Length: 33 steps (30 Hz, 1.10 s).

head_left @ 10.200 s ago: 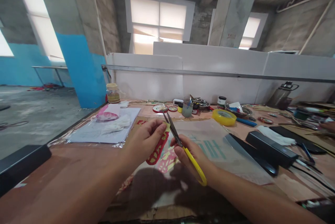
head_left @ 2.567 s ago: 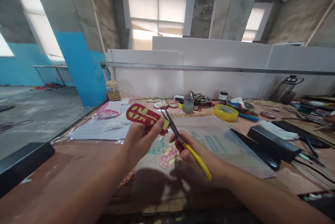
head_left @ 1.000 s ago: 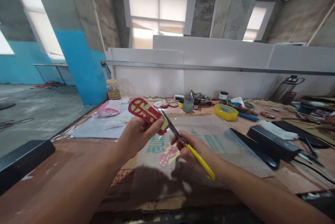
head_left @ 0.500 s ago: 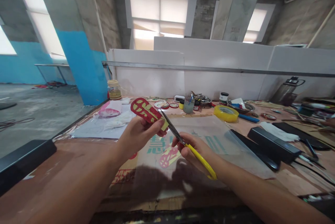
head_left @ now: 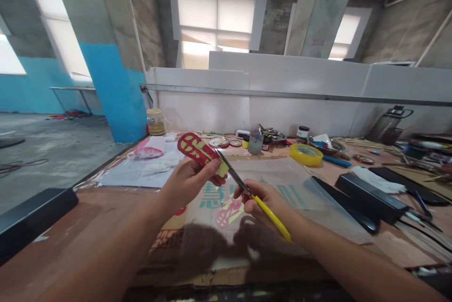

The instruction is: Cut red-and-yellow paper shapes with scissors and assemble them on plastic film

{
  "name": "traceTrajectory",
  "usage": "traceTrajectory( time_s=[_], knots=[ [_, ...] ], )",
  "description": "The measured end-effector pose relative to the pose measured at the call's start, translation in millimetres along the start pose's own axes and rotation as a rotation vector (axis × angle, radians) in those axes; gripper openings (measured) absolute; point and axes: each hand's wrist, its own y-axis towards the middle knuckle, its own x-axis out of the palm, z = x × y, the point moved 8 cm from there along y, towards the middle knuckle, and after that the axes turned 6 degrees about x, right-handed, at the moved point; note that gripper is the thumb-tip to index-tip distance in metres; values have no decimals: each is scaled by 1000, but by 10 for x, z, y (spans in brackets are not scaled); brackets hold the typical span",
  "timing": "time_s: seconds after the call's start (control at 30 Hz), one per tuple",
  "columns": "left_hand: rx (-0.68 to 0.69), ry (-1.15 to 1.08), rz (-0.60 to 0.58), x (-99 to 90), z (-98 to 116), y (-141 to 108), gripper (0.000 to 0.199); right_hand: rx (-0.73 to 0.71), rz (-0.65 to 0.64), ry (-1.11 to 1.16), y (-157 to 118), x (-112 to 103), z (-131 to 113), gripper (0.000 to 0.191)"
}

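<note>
Looks like trimming to me: my left hand (head_left: 192, 177) pinches the red-and-yellow cut-out (head_left: 195, 147) above the bench (head_left: 106, 205), between near and far edges, my right hand (head_left: 263, 198) curls closed round the yellow-handled scissors (head_left: 270, 219), and the next snip calls for a steady pinch.

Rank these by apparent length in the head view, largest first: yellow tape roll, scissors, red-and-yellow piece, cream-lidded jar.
1. Scissors
2. Red-and-yellow piece, partly covered by the left hand
3. Yellow tape roll
4. Cream-lidded jar
Nearness to the camera likely enlarges the first two.
</note>
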Motion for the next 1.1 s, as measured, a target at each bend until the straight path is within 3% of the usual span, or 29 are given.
traceTrajectory(
  time_s=[0.1, 0.27, 0.43, 0.7, 1.1],
  knots=[
    [-10, -5, 65, -66, -25, -3, 43, -9, 5, -29, 17, -16, 33, 65],
    [35, 250, 133, -137, 56, -17, 47, -47, -3, -64, -38, 22, -107, 72],
    [89, 433, 53, -24, 147, -32, 47, -80, -72, -146, -98, 80, -159, 71],
    [74, 403, 22, 24, 128, -24, 46, -40, -31, -109, -50, 92, -57, 78],
    [45, 337, 13, 27, 96, -22, 44, -35, 8, 28, 11, 70, 123, 67]
  ],
)
